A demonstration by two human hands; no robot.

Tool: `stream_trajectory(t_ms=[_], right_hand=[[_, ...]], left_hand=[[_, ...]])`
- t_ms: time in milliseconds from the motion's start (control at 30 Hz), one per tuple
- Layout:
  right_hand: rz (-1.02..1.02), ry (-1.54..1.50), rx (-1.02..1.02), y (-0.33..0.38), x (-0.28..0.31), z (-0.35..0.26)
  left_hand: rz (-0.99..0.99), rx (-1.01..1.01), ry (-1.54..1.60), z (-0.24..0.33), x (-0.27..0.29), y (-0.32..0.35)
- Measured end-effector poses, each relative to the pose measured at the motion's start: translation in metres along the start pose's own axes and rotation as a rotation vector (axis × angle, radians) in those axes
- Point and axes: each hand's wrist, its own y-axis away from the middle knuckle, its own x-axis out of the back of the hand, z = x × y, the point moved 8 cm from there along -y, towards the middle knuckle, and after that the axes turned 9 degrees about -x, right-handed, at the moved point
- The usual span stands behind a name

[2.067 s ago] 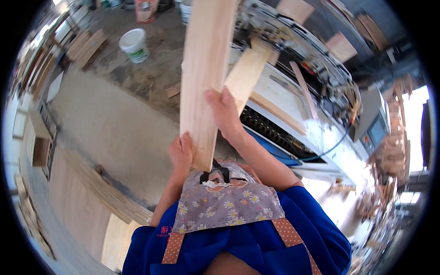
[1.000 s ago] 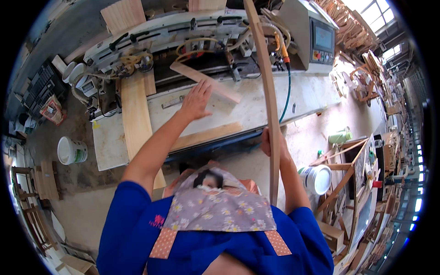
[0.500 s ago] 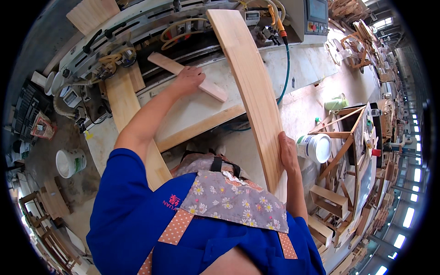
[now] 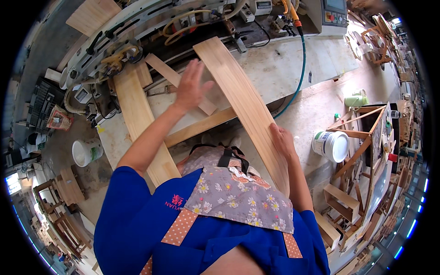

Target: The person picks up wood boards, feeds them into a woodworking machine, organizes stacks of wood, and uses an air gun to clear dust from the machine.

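A wide, long wooden board (image 4: 243,98) slants from the machine bench down towards my body. My right hand (image 4: 283,140) grips its right edge near the lower end. My left hand (image 4: 189,89) is open, fingers stretched out beside the board's upper left edge, with nothing held. Below that hand a narrow wooden strip (image 4: 165,69) lies across the bench, partly hidden by the hand. Left of it, another long board (image 4: 137,114) runs from the machine towards me.
Clamps and hoses of a machine (image 4: 123,59) line the far side of the bench (image 4: 293,64). A control panel (image 4: 333,13) stands at the upper right. White buckets (image 4: 331,145) (image 4: 87,152) flank me, and a wooden-framed rack (image 4: 366,156) stands at right.
My left hand has let go of the narrow strip and opened, moving towards the wide board. The wide board's far end has come down onto or near the bench, with my right hand still on it.
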Motion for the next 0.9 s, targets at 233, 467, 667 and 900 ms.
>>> stream_trajectory(t_ms=[233, 467, 667, 900], right_hand=[[0.061, -0.105, 0.085, -0.056, -0.025, -0.053], [-0.069, -0.305, -0.119, -0.039, -0.017, 0.019], [0.049, -0.118, -0.056, -0.014, -0.018, 0.048], [0.057, -0.188, -0.116, -0.027, -0.025, 0.029]], left_hand=[[-0.19, 0.06, -0.137, 0.041, -0.105, -0.047], [-0.179, -0.006, -0.205, 0.025, -0.119, -0.067], [-0.186, 0.03, -0.179, 0.011, -0.126, -0.088], [-0.156, 0.035, -0.179, -0.005, -0.12, -0.105]])
